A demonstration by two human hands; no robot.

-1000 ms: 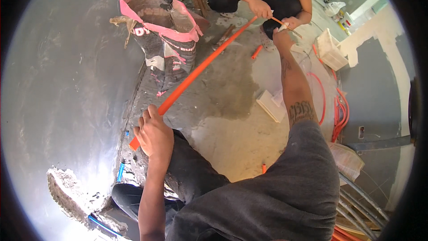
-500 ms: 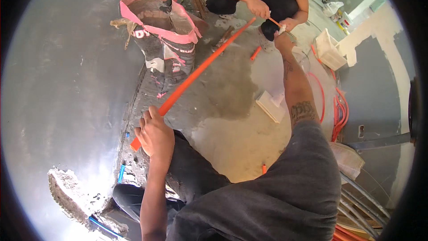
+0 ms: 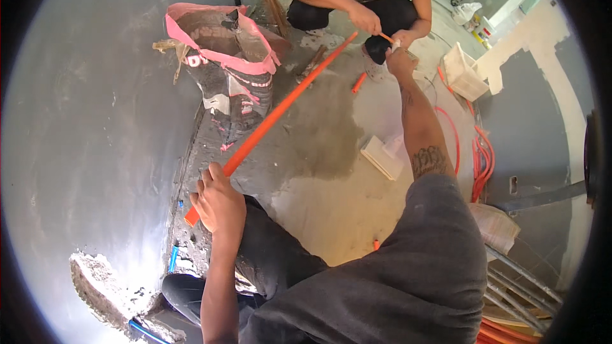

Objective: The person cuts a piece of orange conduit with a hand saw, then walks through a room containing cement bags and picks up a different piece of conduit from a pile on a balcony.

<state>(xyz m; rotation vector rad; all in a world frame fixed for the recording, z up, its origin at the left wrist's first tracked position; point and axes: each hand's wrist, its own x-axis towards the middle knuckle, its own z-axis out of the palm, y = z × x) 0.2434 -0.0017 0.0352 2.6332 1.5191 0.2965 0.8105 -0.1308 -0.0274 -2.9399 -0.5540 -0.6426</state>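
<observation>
My left hand [image 3: 218, 199] grips a long orange pipe [image 3: 275, 117] near its lower end; the pipe runs diagonally up to the co-worker, who crouches at top center. My right hand [image 3: 400, 62] reaches out and is closed on a small pale item [image 3: 396, 45], too small to make out, beside the co-worker's hands. Those hands [image 3: 366, 19] hold a thin orange length [image 3: 385, 36] close to the pipe's far end. A torn dark bag with pink rim [image 3: 229, 64] stands left of the pipe.
A grey wall [image 3: 89, 140] runs along the left, chipped near the floor beside short blue pipes [image 3: 174, 258]. A broom [image 3: 271, 0] leans behind the bag. A white tub [image 3: 462, 73], coiled red tubing [image 3: 483, 165], a pale block [image 3: 382, 156] and metal bars [image 3: 516, 280] lie to the right.
Most of the scene sits slightly lower and further left in view, as if the camera shifted. Both my hands keep their holds, and the co-worker stays crouched at the pipe's far end.
</observation>
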